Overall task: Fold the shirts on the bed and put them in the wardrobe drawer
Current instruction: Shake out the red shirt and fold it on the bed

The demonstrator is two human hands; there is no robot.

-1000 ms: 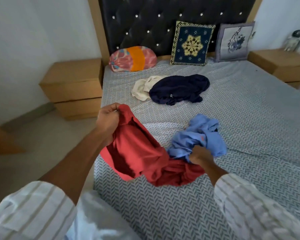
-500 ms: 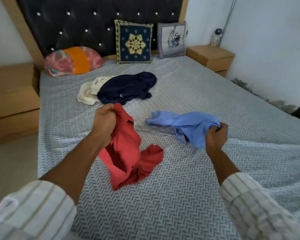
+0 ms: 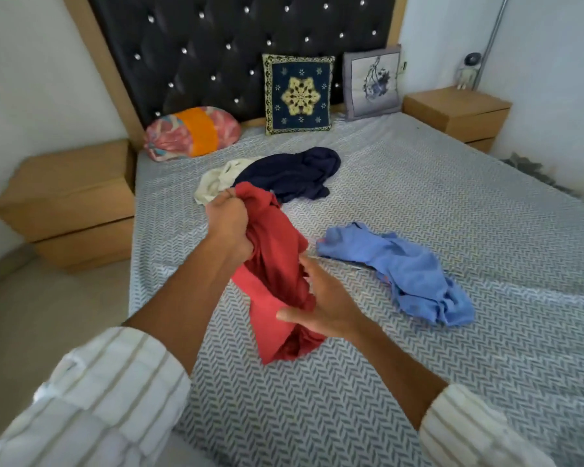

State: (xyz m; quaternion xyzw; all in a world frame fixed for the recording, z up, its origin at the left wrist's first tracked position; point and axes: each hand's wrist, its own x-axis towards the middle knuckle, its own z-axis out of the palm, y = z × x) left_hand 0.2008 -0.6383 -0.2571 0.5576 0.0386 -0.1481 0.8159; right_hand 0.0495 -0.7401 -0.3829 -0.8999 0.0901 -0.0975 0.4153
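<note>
My left hand (image 3: 228,227) grips the top of a crumpled red shirt (image 3: 277,261) and holds it up over the bed (image 3: 452,203). The shirt's lower end hangs down onto the sheet. My right hand (image 3: 327,301) reaches in against the lower part of the red shirt, fingers spread and relaxed. A light blue shirt (image 3: 408,271) lies bunched on the sheet to the right, apart from both hands. Farther back lie a dark navy shirt (image 3: 290,173) and, partly under it, a cream shirt (image 3: 216,182).
Three cushions lean at the black tufted headboard (image 3: 236,45): a pink and orange one (image 3: 193,133), a navy patterned one (image 3: 299,94), a grey one (image 3: 373,84). Wooden bedside cabinets stand left (image 3: 68,200) and right (image 3: 455,112). No wardrobe shows.
My right hand has let go of the blue shirt, which now lies on the bed, and has come left to the red shirt. My left hand has kept its grip.
</note>
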